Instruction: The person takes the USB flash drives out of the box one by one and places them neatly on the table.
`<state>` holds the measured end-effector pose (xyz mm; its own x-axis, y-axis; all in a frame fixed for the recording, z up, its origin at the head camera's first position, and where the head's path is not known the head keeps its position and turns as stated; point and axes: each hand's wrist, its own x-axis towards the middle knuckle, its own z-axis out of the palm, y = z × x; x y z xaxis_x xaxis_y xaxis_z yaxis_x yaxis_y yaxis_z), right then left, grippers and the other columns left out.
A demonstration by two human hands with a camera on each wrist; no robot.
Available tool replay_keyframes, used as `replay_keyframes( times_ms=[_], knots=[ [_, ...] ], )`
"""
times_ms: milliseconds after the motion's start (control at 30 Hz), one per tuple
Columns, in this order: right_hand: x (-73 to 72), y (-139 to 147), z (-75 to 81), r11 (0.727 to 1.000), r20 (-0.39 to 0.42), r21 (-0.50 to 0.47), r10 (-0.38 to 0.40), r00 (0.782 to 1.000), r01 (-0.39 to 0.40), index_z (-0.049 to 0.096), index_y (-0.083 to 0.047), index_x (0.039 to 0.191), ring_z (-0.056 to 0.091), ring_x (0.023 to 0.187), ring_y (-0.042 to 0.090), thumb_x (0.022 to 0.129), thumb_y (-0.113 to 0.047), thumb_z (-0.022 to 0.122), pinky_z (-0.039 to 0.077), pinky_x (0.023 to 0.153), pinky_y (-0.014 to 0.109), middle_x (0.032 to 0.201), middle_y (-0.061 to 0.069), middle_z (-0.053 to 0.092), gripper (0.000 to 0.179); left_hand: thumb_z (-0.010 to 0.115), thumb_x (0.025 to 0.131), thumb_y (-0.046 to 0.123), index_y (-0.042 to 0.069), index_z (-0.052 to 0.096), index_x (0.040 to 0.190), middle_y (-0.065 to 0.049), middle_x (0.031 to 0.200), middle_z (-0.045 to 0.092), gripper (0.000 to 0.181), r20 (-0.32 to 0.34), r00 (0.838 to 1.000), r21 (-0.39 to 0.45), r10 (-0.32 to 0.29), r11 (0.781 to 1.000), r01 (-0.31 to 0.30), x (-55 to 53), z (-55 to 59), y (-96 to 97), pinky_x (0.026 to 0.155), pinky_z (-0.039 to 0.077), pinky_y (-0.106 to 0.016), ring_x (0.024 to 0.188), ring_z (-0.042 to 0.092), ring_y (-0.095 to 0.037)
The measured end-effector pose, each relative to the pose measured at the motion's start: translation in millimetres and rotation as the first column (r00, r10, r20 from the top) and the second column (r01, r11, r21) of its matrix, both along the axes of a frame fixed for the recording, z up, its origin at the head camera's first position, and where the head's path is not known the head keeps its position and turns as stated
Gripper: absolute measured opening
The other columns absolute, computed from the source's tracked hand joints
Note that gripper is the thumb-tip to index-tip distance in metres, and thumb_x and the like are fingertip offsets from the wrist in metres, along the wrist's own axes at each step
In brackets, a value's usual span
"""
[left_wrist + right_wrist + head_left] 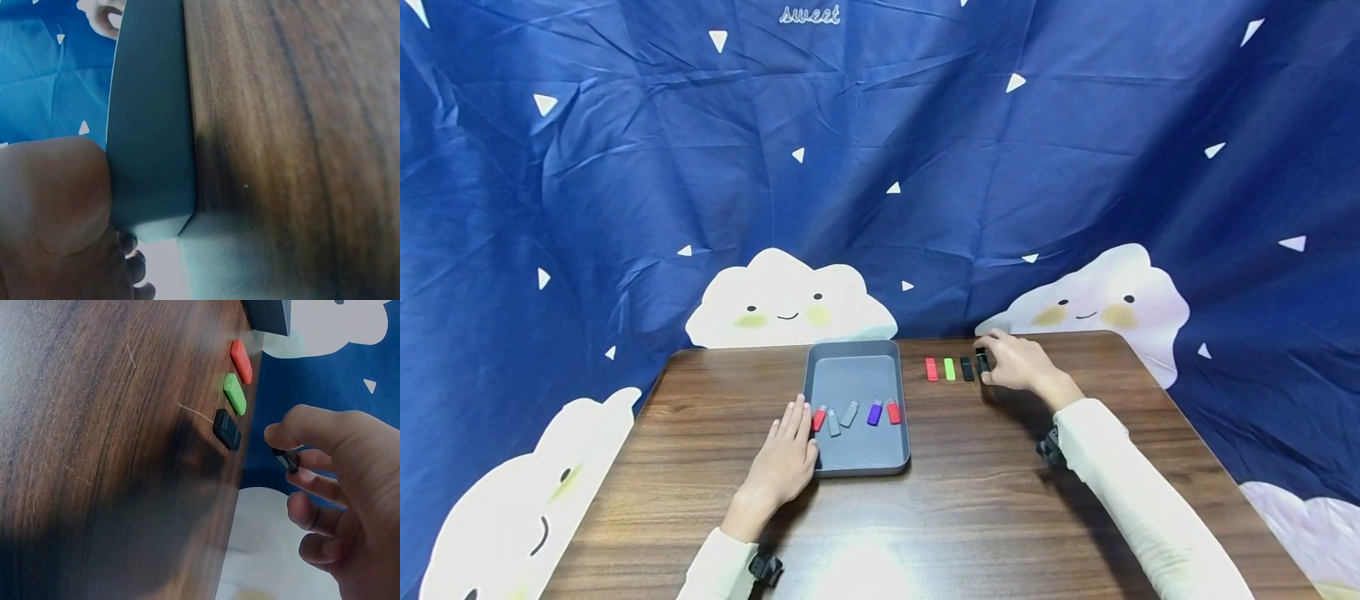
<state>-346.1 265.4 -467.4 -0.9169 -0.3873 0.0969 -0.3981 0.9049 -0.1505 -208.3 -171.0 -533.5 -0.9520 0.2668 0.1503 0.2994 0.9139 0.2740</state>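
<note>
My right hand [1018,362] pinches a black USB stick [286,460] between thumb and fingers at the table's far right. To its left, a black USB stick [967,369], a green one [950,369] and a red one [931,369] lie in a row. My left hand [784,454] rests along the left side of a grey tray [865,462], fingers straight. Inside the tray lie a purple USB stick [875,412], a grey one [849,414], another grey one [833,422], a red one [892,412] and a second red one [819,418] near the left wall.
A brown wooden table [970,517] carries everything. Behind it hangs a blue cloth [850,192] with white triangles and smiling clouds. The row of sticks sits near the table's far edge, right of the tray.
</note>
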Motion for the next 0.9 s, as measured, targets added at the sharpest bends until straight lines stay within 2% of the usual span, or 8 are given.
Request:
replay_keyframes(
  times_ms=[167,367,567,900],
  knots=[
    [-2.2,3,-4.1,1.000,0.007,-0.006,-0.007,1.000,0.007,0.067,-0.009,0.138,0.073,0.109,0.046,0.081,-0.027,0.084,0.059,0.091,0.062,0.142,0.015,0.063,0.063,0.046,0.109,0.020,-0.012,0.034,0.161,-0.026,0.174,0.026,0.062,0.003,1.000,0.001,-0.004,1.000,0.004,1.6,2.8,1.0,0.129,0.031,-0.062,0.161,0.029,-0.044],
    [-3.8,7,-9.0,1.000,0.008,-0.009,-0.010,1.000,0.010,0.068,-0.009,0.136,0.073,0.102,0.046,0.081,-0.026,0.084,0.060,0.085,0.062,0.139,0.015,0.064,0.059,0.048,0.106,0.014,-0.015,0.036,0.158,-0.030,0.171,0.031,0.061,0.014,1.000,0.045,-0.013,0.999,0.013,6.4,13.4,4.2,0.126,0.032,-0.066,0.158,0.033,-0.049],
    [-6.3,9,-11.0,0.999,0.037,-0.017,-0.027,0.999,0.028,0.068,-0.008,0.137,0.071,0.112,0.046,0.082,-0.025,0.084,0.059,0.089,0.063,0.141,0.016,0.063,0.059,0.048,0.106,0.016,-0.015,0.037,0.157,-0.030,0.170,0.031,0.060,0.009,1.000,0.040,-0.014,0.999,0.014,6.0,14.8,4.2,0.126,0.032,-0.066,0.157,0.033,-0.049],
    [-8.5,11,-18.9,0.999,0.047,-0.034,-0.034,0.998,0.036,0.067,-0.007,0.139,0.072,0.110,0.045,0.081,-0.024,0.082,0.059,0.088,0.063,0.142,0.017,0.062,0.061,0.048,0.108,0.016,-0.013,0.035,0.160,-0.028,0.173,0.028,0.061,0.045,0.999,0.016,-0.001,1.000,0.001,6.6,17.3,4.9,0.128,0.031,-0.063,0.160,0.031,-0.046]
  ],
)
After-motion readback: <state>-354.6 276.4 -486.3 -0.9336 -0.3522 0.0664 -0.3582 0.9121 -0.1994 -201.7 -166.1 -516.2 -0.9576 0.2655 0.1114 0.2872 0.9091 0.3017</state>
